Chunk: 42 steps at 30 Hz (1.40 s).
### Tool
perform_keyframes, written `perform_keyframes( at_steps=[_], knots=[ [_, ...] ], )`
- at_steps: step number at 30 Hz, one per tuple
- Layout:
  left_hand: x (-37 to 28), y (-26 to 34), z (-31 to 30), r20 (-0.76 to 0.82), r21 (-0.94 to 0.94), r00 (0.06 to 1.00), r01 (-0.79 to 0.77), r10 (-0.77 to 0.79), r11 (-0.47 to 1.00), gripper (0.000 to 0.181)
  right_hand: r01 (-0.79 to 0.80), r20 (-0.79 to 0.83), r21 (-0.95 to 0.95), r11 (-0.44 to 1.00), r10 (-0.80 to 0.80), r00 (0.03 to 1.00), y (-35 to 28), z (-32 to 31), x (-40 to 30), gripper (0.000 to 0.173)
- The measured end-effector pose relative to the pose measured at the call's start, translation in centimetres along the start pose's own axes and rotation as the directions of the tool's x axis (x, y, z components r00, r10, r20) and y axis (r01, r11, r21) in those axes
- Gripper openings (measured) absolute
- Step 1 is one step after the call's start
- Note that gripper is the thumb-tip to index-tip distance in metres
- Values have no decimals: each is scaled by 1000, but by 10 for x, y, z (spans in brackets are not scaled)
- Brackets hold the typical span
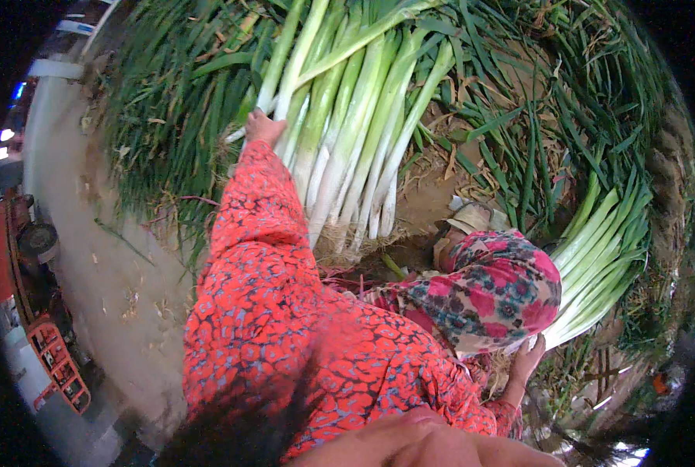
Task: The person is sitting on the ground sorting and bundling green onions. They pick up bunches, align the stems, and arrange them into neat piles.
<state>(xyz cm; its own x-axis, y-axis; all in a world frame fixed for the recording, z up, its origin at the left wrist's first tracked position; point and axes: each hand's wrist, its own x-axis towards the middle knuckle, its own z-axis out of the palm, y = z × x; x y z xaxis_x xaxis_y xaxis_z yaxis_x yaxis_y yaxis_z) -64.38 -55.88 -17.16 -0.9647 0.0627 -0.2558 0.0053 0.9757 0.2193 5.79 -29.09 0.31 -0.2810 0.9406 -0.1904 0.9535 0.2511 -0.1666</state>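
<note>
My left hand (pixel 264 125) is closed around the white lower stems of long green onions (pixel 282 87) at the left side of a loose row. More green onions (pixel 347 140) lie beside it, roots towards me and leaves pointing away. To my right, a bundle of green onions (pixel 587 262) fans out past my bent knee. My right hand (pixel 528 356) grips this bundle at its white root end; some of its fingers are hidden. Red patterned sleeves cover both arms, and the flowered trouser leg (pixel 487 286) lies between the two groups of onions.
A heap of dark green leaves (pixel 161 117) lies on the left, with more leaves (pixel 592 76) at the far right. Dry leaf scraps litter the brown ground (pixel 125 280). A shoe (pixel 470 219) is near the stem ends. A red vehicle with a wheel (pixel 38 238) stands at far left.
</note>
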Motion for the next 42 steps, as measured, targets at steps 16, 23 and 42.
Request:
perform_keyframes(
  at_steps=[16,23,42],
  knots=[
    [25,-12,-26,498,-561,805,16,322,828,88,-141,302,29,990,125,945,-12,4,19,63],
    [85,-66,41,340,-669,836,-108,432,735,83,-112,128,-42,993,116,985,-32,-6,-6,57],
    [-61,55,-51,-286,-618,753,-617,593,487,62,67,-179,131,989,-43,983,-59,-41,23,40]
  ],
)
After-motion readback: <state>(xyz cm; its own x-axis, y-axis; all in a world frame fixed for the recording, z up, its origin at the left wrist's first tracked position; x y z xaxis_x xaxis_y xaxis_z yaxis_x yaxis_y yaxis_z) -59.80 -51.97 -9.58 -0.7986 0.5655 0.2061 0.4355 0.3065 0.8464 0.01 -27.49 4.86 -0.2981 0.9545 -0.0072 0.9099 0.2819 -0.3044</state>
